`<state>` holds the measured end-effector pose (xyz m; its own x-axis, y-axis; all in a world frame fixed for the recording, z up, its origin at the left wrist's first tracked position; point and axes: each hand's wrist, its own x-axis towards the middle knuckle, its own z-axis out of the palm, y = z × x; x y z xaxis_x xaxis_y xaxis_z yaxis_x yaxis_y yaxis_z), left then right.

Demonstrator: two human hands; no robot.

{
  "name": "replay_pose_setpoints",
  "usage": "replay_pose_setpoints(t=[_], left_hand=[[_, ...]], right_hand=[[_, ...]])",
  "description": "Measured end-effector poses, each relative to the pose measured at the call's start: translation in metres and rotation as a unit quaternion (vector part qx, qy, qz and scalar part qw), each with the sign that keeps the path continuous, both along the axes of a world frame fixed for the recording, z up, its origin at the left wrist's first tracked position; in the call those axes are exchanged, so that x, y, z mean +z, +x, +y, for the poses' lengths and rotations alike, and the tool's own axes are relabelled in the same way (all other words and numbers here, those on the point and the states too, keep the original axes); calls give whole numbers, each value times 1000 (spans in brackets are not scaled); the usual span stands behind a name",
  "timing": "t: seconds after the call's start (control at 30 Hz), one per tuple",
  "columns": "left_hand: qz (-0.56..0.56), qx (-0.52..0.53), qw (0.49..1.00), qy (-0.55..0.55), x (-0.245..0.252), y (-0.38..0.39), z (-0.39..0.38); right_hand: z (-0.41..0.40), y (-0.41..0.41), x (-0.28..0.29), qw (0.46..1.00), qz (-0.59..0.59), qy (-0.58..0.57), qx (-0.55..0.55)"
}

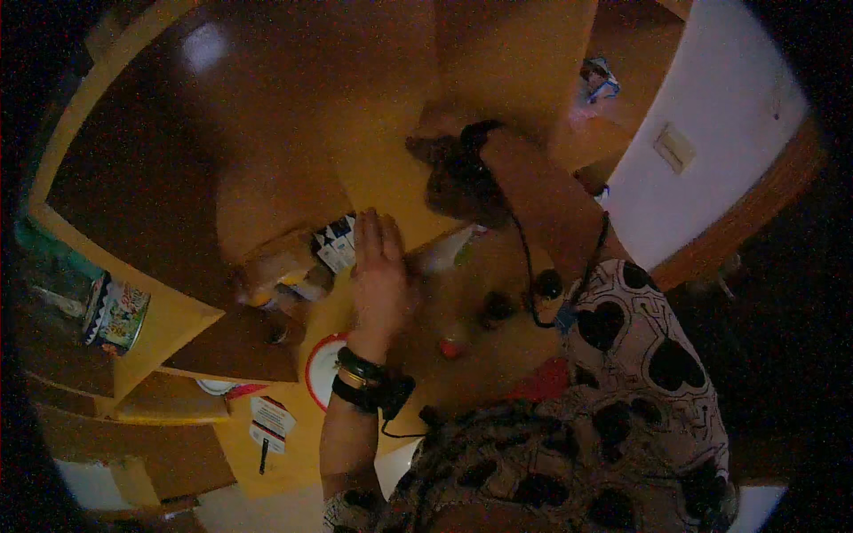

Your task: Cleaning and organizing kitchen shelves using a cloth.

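Note:
My left hand (380,273) is stretched out flat, its fingers close together. The fingertips lie beside a black-and-white printed packet (336,245); whether they grip it is unclear. Next to that packet are blurred, crumpled wrappers (286,280). Farther up and to the right, my right hand (433,150) reaches over the wooden surface, blurred and in shadow; a dark shape at the wrist and palm hides what it may hold. Both wrists wear black bands with cords. A white round dish with a red rim (324,373) sits partly behind my left wrist.
Wooden shelf boards (166,306) stand to the left, with a printed tin (118,313) near them. Lower left lies a printed card (272,420). A packet (600,80) is at the upper right, near a white wall (726,86) with a switch plate (674,148).

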<state>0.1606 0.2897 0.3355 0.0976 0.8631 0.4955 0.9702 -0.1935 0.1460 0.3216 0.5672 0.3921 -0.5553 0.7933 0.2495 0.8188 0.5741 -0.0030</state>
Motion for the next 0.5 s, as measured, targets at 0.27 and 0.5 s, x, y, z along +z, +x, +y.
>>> replay_pose_setpoints(t=[0.27,0.5], left_hand=[[13,-3,999,30,-12,-3,3],[24,6,999,-24,-14,-5,7]], right_hand=[[-20,43,3,996,-79,-30,-11],[-60,86,3,989,-130,-60,-20]])
